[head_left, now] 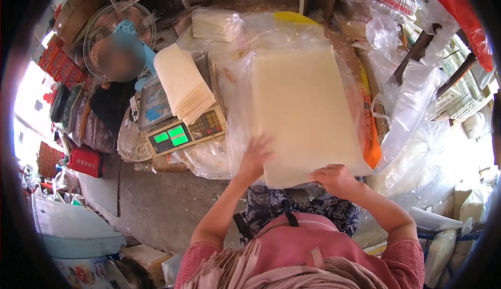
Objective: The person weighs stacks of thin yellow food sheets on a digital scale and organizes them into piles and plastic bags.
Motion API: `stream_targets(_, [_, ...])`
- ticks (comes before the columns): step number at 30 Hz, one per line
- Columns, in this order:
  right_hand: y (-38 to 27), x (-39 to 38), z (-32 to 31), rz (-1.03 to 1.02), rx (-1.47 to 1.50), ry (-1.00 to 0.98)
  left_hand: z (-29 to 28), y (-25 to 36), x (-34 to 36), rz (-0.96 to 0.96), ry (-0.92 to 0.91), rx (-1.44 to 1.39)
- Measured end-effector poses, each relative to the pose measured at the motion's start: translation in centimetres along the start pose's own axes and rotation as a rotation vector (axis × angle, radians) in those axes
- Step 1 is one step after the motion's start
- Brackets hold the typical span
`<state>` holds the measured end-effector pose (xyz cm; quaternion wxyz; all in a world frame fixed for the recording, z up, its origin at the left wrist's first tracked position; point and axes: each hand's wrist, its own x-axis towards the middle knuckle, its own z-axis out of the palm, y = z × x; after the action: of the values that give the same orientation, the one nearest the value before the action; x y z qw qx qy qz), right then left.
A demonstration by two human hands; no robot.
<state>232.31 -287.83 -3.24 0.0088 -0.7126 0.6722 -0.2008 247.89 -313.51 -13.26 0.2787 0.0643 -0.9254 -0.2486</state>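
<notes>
Cream sheeting (302, 101) lies flat on the plastic-covered tabletop (238, 114), right in front of the wearer. Left hand (254, 156) is at its left edge near the bottom corner, fingers loosely spread, kinda blurry, grip open with nothing in it that I can see. Right hand (336, 180) has its fingers bent at the near edge, knuckles up; can't tell if that grip's pinching anything. Both forearms angle inward, elbows out wide.

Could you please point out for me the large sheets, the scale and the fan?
Large sheets (300, 101): head view, middle of the top face.
Scale (187, 132): head view, front panel, between displays and keys.
Fan (125, 27): head view, blue part within the round guard.
</notes>
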Motion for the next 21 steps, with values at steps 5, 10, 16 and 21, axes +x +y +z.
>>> stream_targets(5, [0.4, 2.6, -8.5, 0.319, 0.163, 0.001, -1.6, 1.5, -1.5, -0.438, -0.183, -0.218])
stream_targets(10, [12.9, 9.4, -5.5, 0.569, -0.155, -0.056, -0.1, 0.5, 1.7, -0.811, -0.062, -0.433])
stream_targets(16, [19.9, 14.3, 5.3, 0.59, -0.268, -0.098, 0.4, 3.4, 4.5, -0.381, -0.028, 0.29])
stream_targets(21, [20.5, 16.5, 7.4, 0.51, -0.468, -0.118, 3.1, 2.2, 2.7, -0.228, -0.285, 0.429])
